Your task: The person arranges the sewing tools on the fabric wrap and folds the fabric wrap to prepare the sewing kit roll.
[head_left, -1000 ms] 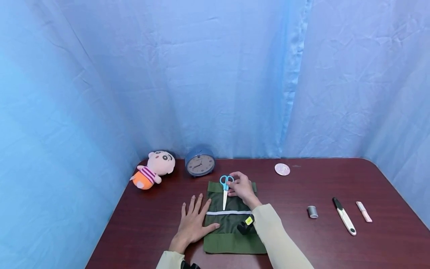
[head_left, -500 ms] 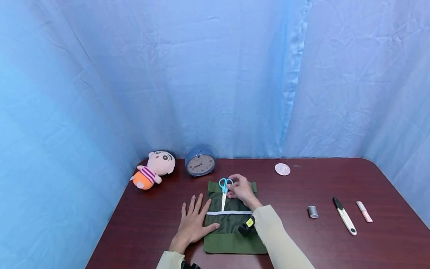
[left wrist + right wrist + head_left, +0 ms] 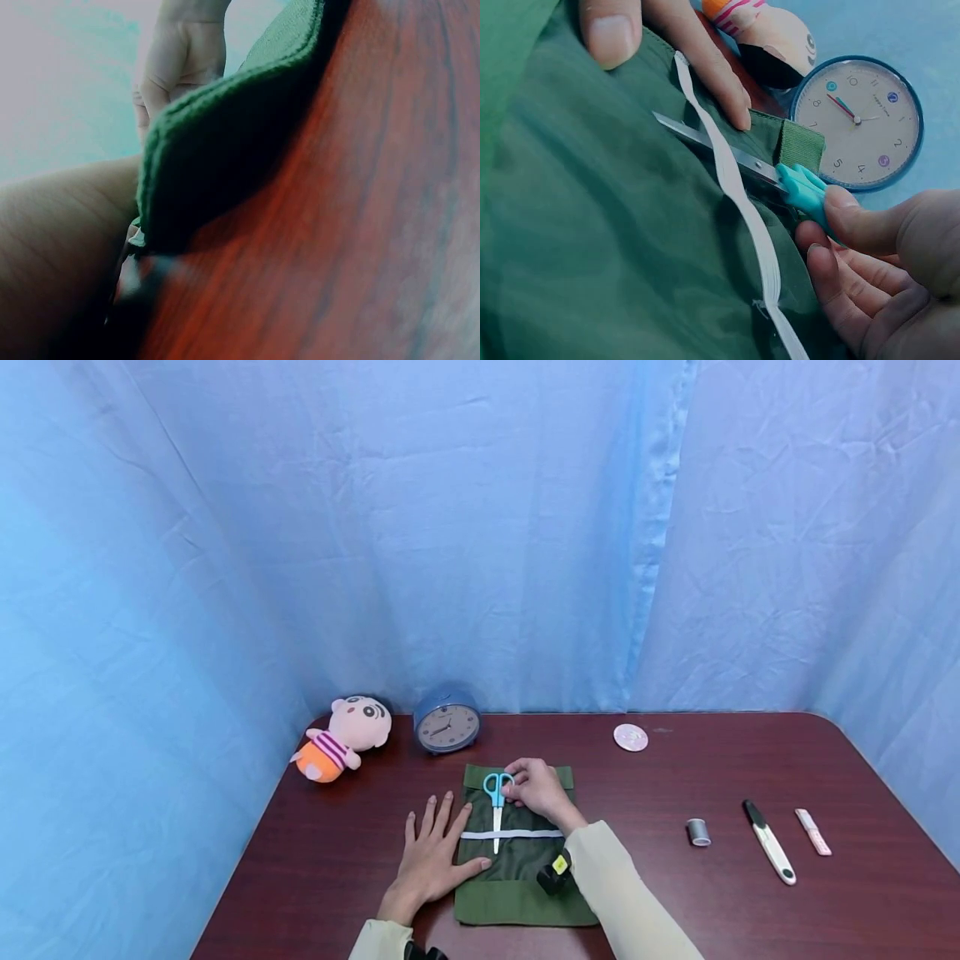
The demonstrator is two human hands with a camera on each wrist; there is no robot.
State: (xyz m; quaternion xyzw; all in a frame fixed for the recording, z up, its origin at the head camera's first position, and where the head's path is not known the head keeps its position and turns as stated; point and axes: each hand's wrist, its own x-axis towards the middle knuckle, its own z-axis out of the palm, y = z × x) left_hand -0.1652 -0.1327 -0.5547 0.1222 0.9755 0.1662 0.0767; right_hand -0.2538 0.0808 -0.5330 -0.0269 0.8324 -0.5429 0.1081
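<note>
A pair of scissors (image 3: 497, 817) with light-blue handles lies over a green fabric pouch (image 3: 525, 902), blades toward the person. My right hand (image 3: 536, 789) pinches the handles between thumb and fingers. In the right wrist view, the blades (image 3: 735, 156) pass under a white elastic band (image 3: 731, 172) sewn across the cloth, and the tip shows on the far side of it. My left hand (image 3: 431, 860) lies flat with spread fingers on the pouch's left edge, thumb on the cloth. From the left wrist, the raised green edge (image 3: 232, 82) of the pouch hides most of the work.
A plush doll (image 3: 341, 739) and a blue alarm clock (image 3: 447, 725) stand at the back left. A round pale disc (image 3: 630, 737) lies at the back. Toward the right are a grey thread spool (image 3: 697, 832), a white-and-black seam-ripper-like tool (image 3: 770, 843) and a small pink-and-white stick (image 3: 813, 832).
My right hand has moved the scissors toward the person and slightly left. Their tip, earlier short of the white band, now shows past it. The left hand has stayed in place.
</note>
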